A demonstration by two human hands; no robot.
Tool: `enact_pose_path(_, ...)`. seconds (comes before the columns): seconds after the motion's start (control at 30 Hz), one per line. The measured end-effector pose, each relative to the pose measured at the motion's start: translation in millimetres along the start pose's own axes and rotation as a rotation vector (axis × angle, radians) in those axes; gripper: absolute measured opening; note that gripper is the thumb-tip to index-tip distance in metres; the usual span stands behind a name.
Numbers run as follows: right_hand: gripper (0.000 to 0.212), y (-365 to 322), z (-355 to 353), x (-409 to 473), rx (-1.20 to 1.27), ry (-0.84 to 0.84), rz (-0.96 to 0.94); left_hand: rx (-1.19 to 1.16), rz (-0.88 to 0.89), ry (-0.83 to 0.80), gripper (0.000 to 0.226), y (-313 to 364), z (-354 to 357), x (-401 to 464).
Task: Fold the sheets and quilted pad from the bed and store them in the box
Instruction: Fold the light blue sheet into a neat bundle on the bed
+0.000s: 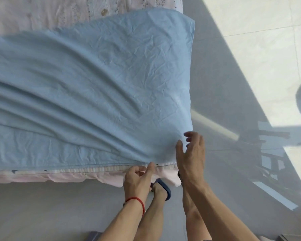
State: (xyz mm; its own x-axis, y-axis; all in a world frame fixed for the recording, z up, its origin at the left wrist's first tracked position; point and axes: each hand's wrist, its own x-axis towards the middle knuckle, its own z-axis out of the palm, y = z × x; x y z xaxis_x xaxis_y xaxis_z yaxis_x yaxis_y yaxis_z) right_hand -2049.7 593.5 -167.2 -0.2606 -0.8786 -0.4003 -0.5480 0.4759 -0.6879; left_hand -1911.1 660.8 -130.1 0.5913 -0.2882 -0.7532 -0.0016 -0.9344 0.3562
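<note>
One blue sheet (94,87) lies spread on the bed, folding barely begun. Left hand (139,178) pinches its near edge by the right corner; right hand (191,153) hovers with fingers spread, holding nothing. Patterned layer (42,13) underneath, possibly the quilted pad, untouched. Box not visible.

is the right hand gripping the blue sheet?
No: the right hand hovers with fingers spread at the blue sheet's corner, while the left hand pinches its edge.

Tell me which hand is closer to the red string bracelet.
Left. The red string bracelet sits on the left hand's own wrist; the right hand is off to its right, open at the blue sheet's corner.
</note>
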Motion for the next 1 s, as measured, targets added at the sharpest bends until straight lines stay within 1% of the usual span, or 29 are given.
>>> enact_pose_path(0.03,0.027,-22,10,-4,-0.052,-0.041,-0.180,-0.002,0.010,0.059,0.033,0,-18,3)
enact_pose_path(0.1,0.035,-65,43,-10,-0.189,-0.159,-0.495,0.073,0.111,0.208,0.032,7,-67,23)
enact_pose_path(0.17,0.056,-104,79,-10,-0.348,-0.312,-0.729,0.177,0.213,0.313,0.038,19,-122,58)
enact_pose_path(0.2,0.069,-120,96,-9,-0.439,-0.382,-0.786,0.231,0.234,0.351,0.043,25,-150,82)
enact_pose_path(0.27,0.090,-136,125,2,-0.597,-0.459,-0.758,0.354,0.225,0.441,0.056,38,-196,132)
enact_pose_path(0.3,0.093,-140,138,7,-0.663,-0.484,-0.693,0.395,0.193,0.481,0.064,45,-217,157)
enact_pose_path(0.33,0.092,-140,150,12,-0.720,-0.501,-0.627,0.415,0.157,0.504,0.072,53,-235,181)
enact_pose_path(0.4,0.090,-134,165,21,-0.818,-0.490,-0.575,0.397,0.109,0.463,0.086,69,-258,223)
enact_pose_path(0.43,0.090,-134,175,23,-0.863,-0.484,-0.565,0.392,0.092,0.394,0.089,73,-266,244)
enact_pose_path(0.5,0.088,-136,185,28,-0.940,-0.478,-0.545,0.464,0.050,0.258,0.092,75,-263,271)
enact_pose_path(0.57,0.084,-142,196,31,-0.991,-0.453,-0.519,0.521,0.026,0.187,0.094,72,-256,290)
enact_pose_path(0.73,0.087,-142,200,40,-1.016,-0.514,-0.417,0.489,-0.014,0.142,0.092,74,-250,299)
enact_pose_path(0.87,0.088,-136,201,35,-1.007,-0.485,-0.397,0.497,-0.021,0.168,0.093,73,-244,303)
enact_pose_path(1.0,0.092,-138,203,36,-1.014,-0.504,-0.351,0.507,-0.048,0.147,0.094,76,-242,305)
